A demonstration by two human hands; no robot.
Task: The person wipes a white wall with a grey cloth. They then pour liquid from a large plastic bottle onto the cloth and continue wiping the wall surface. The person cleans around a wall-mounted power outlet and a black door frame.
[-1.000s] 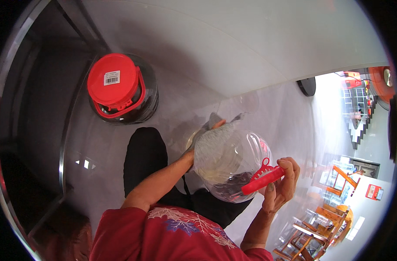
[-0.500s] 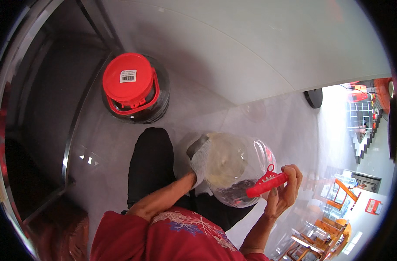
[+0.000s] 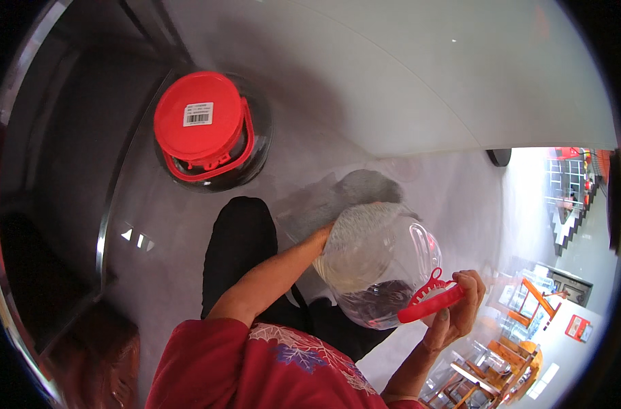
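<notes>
A large clear plastic jar (image 3: 365, 266) lies tilted in front of me, its red-ringed mouth toward my right hand. My right hand (image 3: 457, 310) is closed on the red neck ring (image 3: 429, 300), thumb below and fingers over the far side. At the jar's far left side, my left hand (image 3: 331, 235) holds a grey cloth (image 3: 368, 187) against the wall of the jar. The cloth and the jar hide most of the left fingers.
Another big jar with a red lid (image 3: 198, 116) and red carry handle stands on the grey floor at the far left. A pale panel (image 3: 426, 75) rises beyond. Wooden chairs (image 3: 508, 361) stand at the right, and a dark brown glossy thing (image 3: 99, 361) at lower left.
My left hand has moved right and away from me along the jar, and more of the cloth shows beyond it. The jar and my right hand have shifted slightly right.
</notes>
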